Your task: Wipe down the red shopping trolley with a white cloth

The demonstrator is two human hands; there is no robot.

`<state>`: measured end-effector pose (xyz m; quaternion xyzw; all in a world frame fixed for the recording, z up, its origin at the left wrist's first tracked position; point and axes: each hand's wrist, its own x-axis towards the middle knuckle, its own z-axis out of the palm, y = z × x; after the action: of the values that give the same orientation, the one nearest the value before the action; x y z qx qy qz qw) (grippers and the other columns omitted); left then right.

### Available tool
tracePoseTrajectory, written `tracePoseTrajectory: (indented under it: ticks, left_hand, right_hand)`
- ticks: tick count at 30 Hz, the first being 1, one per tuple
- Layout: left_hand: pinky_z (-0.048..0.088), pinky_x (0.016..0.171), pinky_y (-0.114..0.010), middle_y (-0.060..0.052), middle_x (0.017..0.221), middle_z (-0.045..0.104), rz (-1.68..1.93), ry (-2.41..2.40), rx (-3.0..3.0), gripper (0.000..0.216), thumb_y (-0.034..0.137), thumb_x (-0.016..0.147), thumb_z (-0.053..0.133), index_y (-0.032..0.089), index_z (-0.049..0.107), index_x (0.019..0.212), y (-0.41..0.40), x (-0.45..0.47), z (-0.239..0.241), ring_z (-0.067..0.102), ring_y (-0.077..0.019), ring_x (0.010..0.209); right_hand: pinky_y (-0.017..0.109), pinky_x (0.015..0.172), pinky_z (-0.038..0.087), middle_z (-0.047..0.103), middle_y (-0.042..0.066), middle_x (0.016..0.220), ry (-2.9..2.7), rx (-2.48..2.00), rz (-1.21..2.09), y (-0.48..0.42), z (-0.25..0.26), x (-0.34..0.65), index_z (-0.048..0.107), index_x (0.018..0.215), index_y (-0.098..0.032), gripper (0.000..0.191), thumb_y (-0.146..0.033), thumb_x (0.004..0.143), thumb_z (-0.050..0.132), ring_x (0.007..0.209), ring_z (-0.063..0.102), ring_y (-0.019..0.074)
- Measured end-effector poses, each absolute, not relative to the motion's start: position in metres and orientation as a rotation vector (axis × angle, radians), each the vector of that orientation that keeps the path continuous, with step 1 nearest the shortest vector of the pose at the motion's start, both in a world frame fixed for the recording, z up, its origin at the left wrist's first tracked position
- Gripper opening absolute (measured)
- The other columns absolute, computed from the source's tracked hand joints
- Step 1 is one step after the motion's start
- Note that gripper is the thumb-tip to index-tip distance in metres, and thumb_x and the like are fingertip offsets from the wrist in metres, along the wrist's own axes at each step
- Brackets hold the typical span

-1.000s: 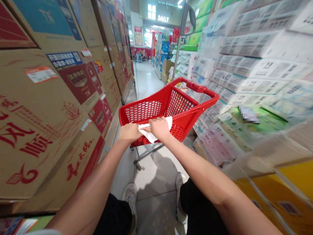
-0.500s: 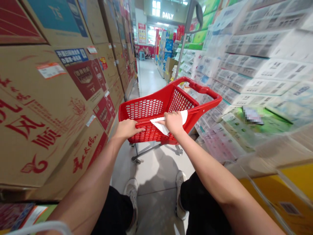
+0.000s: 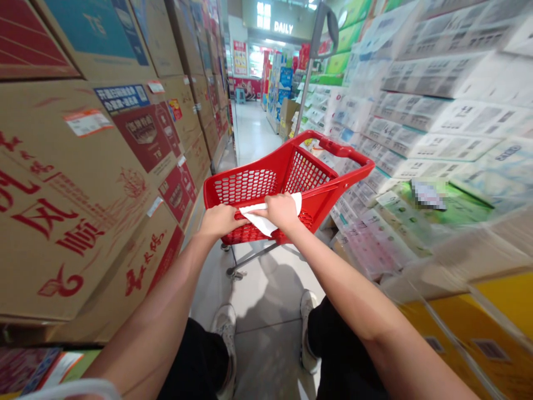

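Note:
A red plastic shopping cart [image 3: 245,176] stands side-on before me, its handle to the upper right. My left hand [image 3: 219,221] is closed over the near top rim, close to the cart's left end. Beside it, my right hand [image 3: 283,211] presses a white wiping cloth [image 3: 265,223] around the same rim. One flap of the cloth hangs down the cart's near side, and another edge shows behind the hand. The right fingertips are partly hidden by the cloth and rim.
Stacked cardboard cartons [image 3: 83,211] wall the left side. Wrapped white packs [image 3: 437,128] are piled on the right, with yellow boxes [image 3: 470,316] below. A grey metal pole [image 3: 306,83] rises behind the cart. Tiled floor [image 3: 258,136] runs along the aisle beyond.
My right hand has slid left along the rim with the cloth, closer to my left hand. The left hand keeps its place on the rim.

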<state>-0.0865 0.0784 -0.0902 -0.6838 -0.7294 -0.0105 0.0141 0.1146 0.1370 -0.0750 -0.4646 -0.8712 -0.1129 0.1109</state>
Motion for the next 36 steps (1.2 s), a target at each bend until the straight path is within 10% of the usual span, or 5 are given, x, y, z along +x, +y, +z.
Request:
tracePoseTrajectory:
  ticks: [36]
  left_hand:
    - [0.049, 0.071, -0.035, -0.012, 0.093, 0.077, -0.030, -2.309, -2.056, 0.071, 0.083, 0.074, 0.041, 0.027, 0.079, 0.096, 0.081, -0.119, -0.093, 0.071, -0.0324, 0.089]
  right_hand:
    - [0.040, 0.090, 0.029, 0.071, 0.012, 0.089, -2.247, -1.217, -0.620, 0.183, -0.059, 0.231, 0.065, 0.089, -0.019, 0.054, -0.071, 0.092, 0.051, 0.095, 0.051, 0.0296]
